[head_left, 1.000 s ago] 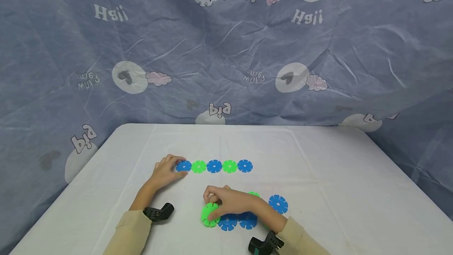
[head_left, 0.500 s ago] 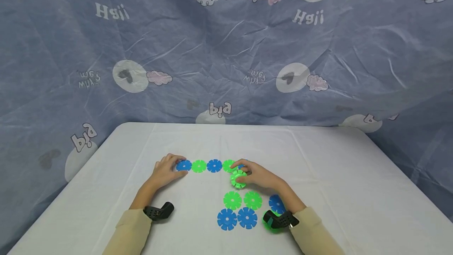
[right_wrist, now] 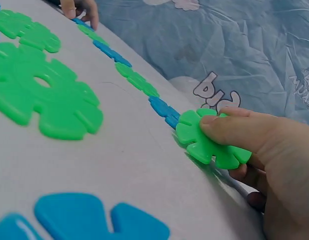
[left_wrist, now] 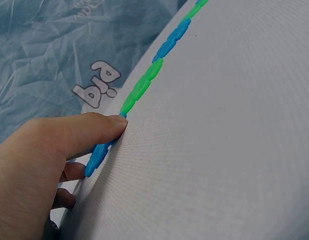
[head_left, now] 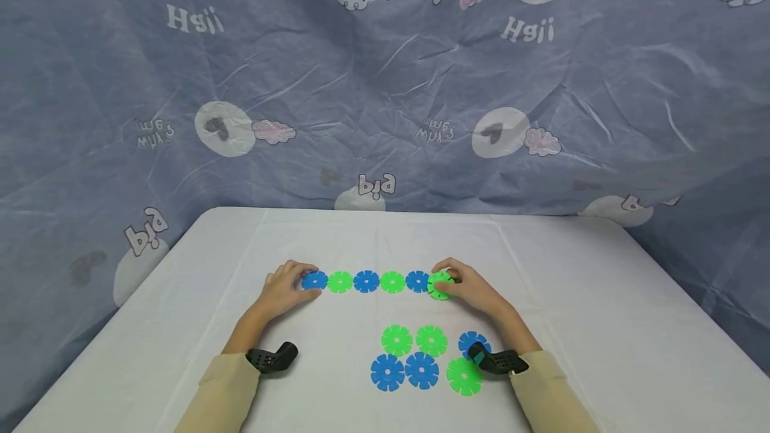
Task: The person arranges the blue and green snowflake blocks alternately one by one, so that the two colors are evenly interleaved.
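A row of alternating blue and green notched plastic snowflake discs (head_left: 366, 281) runs across the white table. My left hand (head_left: 281, 291) grips the blue snowflake disc (head_left: 315, 281) at the row's left end, thumb on the near side and fingers on the far side. At the right end, my right hand (head_left: 476, 289) pinches a green snowflake disc (right_wrist: 209, 142), tilted up beside the last blue snowflake disc (right_wrist: 164, 110). Its left edge meets or overlaps that blue disc; whether they are joined I cannot tell.
Nearer me lie loose discs: green ones (head_left: 397, 340), blue ones (head_left: 388, 372), and a green disc (head_left: 465, 377) by a blue disc (head_left: 471, 341) partly hidden by the right wrist camera (head_left: 498, 359). A patterned blue cloth (head_left: 385, 85) hangs behind the table (head_left: 577, 272).
My right hand has carried the green snowflake disc from the near loose discs, away from me and rightward, to the row's right end. My left hand has stayed on the left-end blue disc.
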Available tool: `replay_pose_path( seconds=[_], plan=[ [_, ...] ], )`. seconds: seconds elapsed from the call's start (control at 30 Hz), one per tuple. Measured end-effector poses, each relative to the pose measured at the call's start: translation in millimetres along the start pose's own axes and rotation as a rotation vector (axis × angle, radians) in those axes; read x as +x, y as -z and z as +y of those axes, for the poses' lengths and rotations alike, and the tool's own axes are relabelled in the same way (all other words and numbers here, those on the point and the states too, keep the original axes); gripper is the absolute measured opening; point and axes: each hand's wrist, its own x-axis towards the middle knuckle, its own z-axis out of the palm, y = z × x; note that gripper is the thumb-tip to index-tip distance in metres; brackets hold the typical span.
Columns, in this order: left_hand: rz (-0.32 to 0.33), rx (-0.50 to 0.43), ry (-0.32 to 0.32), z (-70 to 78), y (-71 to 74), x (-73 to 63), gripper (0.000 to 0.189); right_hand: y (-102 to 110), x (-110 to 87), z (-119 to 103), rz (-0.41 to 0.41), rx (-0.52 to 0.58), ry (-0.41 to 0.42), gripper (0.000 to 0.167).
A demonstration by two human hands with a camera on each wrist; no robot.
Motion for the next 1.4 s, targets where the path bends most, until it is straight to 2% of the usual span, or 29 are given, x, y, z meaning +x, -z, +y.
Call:
replay_pose_path(
  seconds=[0.17, 0.27, 0.37, 0.47, 0.67, 0.77, 1.0, 1.4],
  plan=[
    [-0.003, 0.000, 0.000, 0.7, -0.4, 1.1, 0.049, 1, -2.0, -5, 0.056, -0.012, -0.040, 0.034],
    [-0.005, 0.003, -0.001, 1.7, 0.4, 0.9, 0.049, 1, 2.1, 8, 0.104, -0.032, -0.059, 0.036],
    [-0.002, 0.003, -0.008, 2.5, 1.3, 0.6, 0.049, 1, 2.8, 10, 0.164, -0.074, -0.079, 0.034],
    [0.001, 0.001, -0.015, 2.6, 1.7, 0.7, 0.049, 2, 2.4, 12, 0.217, -0.163, -0.074, 0.031],
    [0.002, 0.006, -0.015, 1.9, 1.1, 0.9, 0.049, -1, 3.2, 20, 0.295, -0.418, -0.054, 0.028],
    [0.001, 0.002, -0.012, 1.9, 1.0, 0.5, 0.049, -2, 2.7, 21, 0.304, -0.468, -0.051, 0.028],
    [0.006, 0.006, -0.009, 3.0, 1.6, -0.5, 0.049, -5, 2.5, 17, 0.309, -0.444, -0.050, 0.025],
    [0.010, 0.010, -0.019, -0.3, -0.9, 0.0, 0.049, -7, 1.6, 17, 0.297, -0.481, -0.034, 0.024]
  ],
)
